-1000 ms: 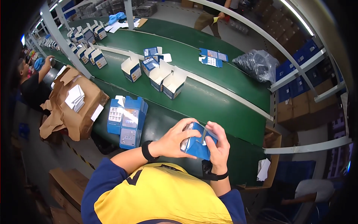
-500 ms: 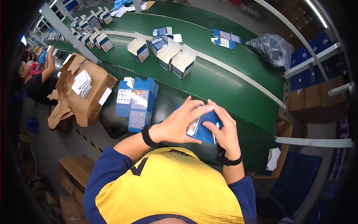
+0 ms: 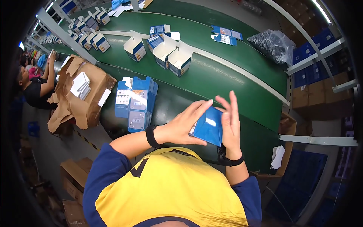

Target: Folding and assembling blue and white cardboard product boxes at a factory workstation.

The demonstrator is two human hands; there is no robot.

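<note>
A blue carton (image 3: 208, 128) is held in front of my chest, a glossy plain face turned up. My left hand (image 3: 180, 125) grips it from the left side, thumb along the top edge and fingers beneath. At its right side my right hand (image 3: 231, 125) has fingers stretched up and apart, its palm side against or close to the carton's edge. To the left, a stack of flattened blue cartons (image 3: 138, 107) lies on the dark near worktop.
Several open-topped cartons (image 3: 180, 62) stand on the green conveyor (image 3: 230, 85). A torn brown-paper bundle (image 3: 96, 89) with white folded papers (image 3: 80, 85) sits at left, beyond it a co-worker (image 3: 36, 87). A clear plastic bag (image 3: 274, 47) lies far right; a metal rail (image 3: 317, 140) juts in at right.
My right hand has lifted its fingers and thumb off the carton's face and straightened them. The carton now shows its plain blue face. My left hand keeps its hold.
</note>
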